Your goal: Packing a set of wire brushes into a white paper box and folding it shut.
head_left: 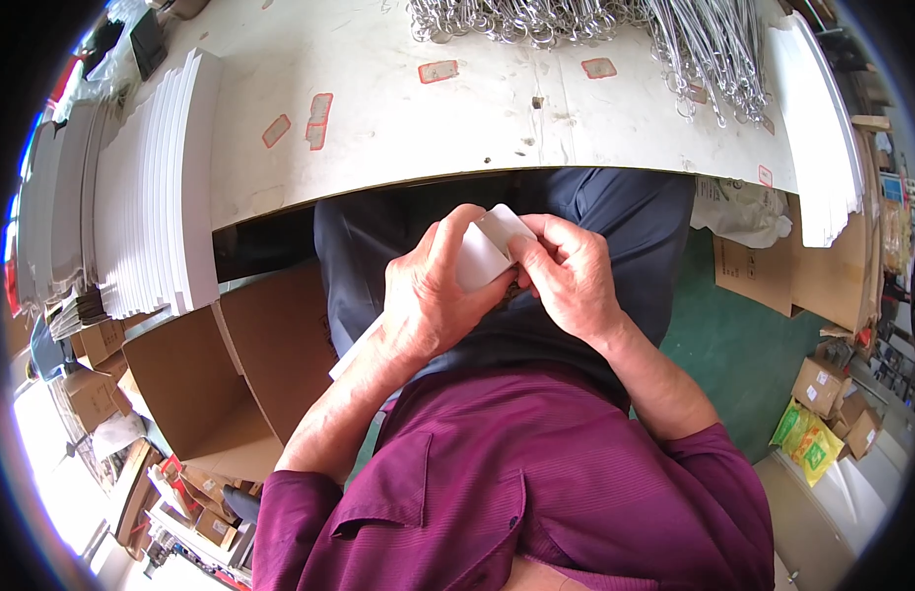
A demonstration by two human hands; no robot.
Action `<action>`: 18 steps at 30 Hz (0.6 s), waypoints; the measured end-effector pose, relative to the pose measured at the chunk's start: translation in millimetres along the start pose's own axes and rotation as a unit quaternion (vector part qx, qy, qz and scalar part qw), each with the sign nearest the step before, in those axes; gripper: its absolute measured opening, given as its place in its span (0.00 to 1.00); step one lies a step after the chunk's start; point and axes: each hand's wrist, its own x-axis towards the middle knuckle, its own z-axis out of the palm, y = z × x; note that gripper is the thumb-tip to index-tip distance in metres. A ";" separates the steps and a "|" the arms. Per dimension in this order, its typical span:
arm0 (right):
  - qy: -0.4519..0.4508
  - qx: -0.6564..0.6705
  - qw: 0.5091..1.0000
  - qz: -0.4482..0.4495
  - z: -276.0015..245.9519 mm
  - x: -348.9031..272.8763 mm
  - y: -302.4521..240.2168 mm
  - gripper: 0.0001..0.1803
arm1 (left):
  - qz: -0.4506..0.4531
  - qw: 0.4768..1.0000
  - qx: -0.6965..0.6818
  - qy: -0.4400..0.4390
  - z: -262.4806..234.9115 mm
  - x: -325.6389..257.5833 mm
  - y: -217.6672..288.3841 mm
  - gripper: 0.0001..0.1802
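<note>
A long, slim white carton (pixel 482 261) is held over my lap, just in front of the table's near edge. My left hand (pixel 425 286) is wrapped around the carton near its end, and the rest of it runs back beneath my left forearm. At that end a white flap stands up, with the thumb and fingers of my right hand (pixel 576 281) closed on its edge. What lies inside the carton is hidden from this view.
On the white table (pixel 378 128), shiny metal wire pieces (pixel 713 59) with looped ends lie heaped at the far side. Stacks of white flat cartons stand at left (pixel 196 177) and right (pixel 822 148). A large open cardboard box (pixel 191 384) sits at my left, below the tabletop.
</note>
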 end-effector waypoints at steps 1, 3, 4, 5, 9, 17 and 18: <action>-0.006 0.024 1.000 0.012 -0.8 1.3 1.5 0.11 | 0.003 1.000 0.001 0.000 0.8 0.0 -0.9 0.40; -0.002 0.027 0.999 0.021 -0.3 1.2 -3.0 0.10 | -0.010 1.000 0.000 -0.002 -0.8 0.4 3.2 0.38; 0.002 0.030 0.999 0.030 0.1 1.1 -4.4 0.10 | -0.022 1.000 -0.002 -0.004 -1.7 0.9 5.3 0.36; 0.003 0.030 0.999 0.030 0.9 -0.1 -3.4 0.10 | -0.022 1.000 -0.003 -0.004 -2.2 1.5 6.4 0.36; 0.039 -0.180 0.961 -0.208 4.5 3.0 7.4 0.11 | -0.029 0.999 -0.016 -0.015 -4.1 2.9 9.4 0.33; 0.026 -0.164 0.967 -0.195 5.5 -0.3 5.4 0.15 | -0.004 0.999 0.010 -0.037 -4.1 1.5 4.6 0.32; 0.026 -0.164 0.967 -0.195 5.2 0.0 6.5 0.15 | 0.008 0.999 0.012 -0.035 -2.8 0.9 3.0 0.32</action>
